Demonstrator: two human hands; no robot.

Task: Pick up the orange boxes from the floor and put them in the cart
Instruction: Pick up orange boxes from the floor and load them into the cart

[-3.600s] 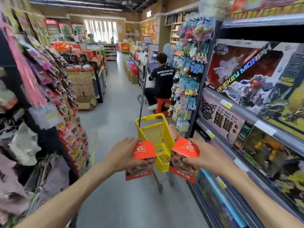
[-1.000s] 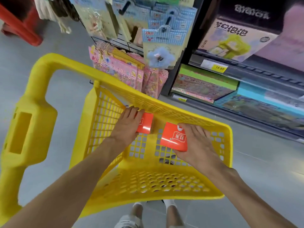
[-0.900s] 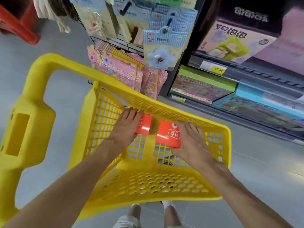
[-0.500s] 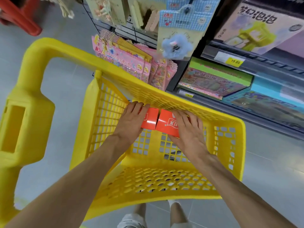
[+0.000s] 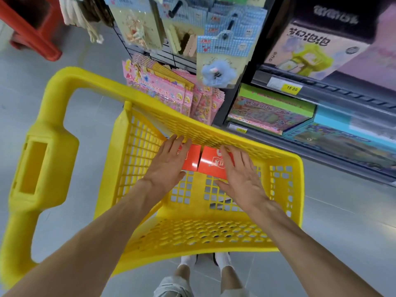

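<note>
Two orange boxes stand side by side inside the yellow cart [image 5: 299, 189], against its far mesh wall. Their inner edges touch. My left hand [image 5: 169, 162] lies over the left orange box [image 5: 192, 157] with straight fingers, the thumb below the box's lower edge. My right hand [image 5: 242, 177] lies over the right orange box [image 5: 211, 162], fingers spread and straight, thumb by its lower corner. Both hands cover the outer parts of the boxes. Apart from the boxes, the basket floor is bare.
The cart's thick yellow handle [image 5: 42, 168] rises at the left. Pink sticker packs [image 5: 171, 93] hang just beyond the cart. Shelves with toy boxes [image 5: 267, 110] run along the right. A red stool [image 5: 32, 33] stands at the far left on the grey floor. My feet [image 5: 203, 262] show under the basket.
I carried both boxes into the cart and slid them together against the far wall. My fingers have straightened and spread over them since half a second ago.
</note>
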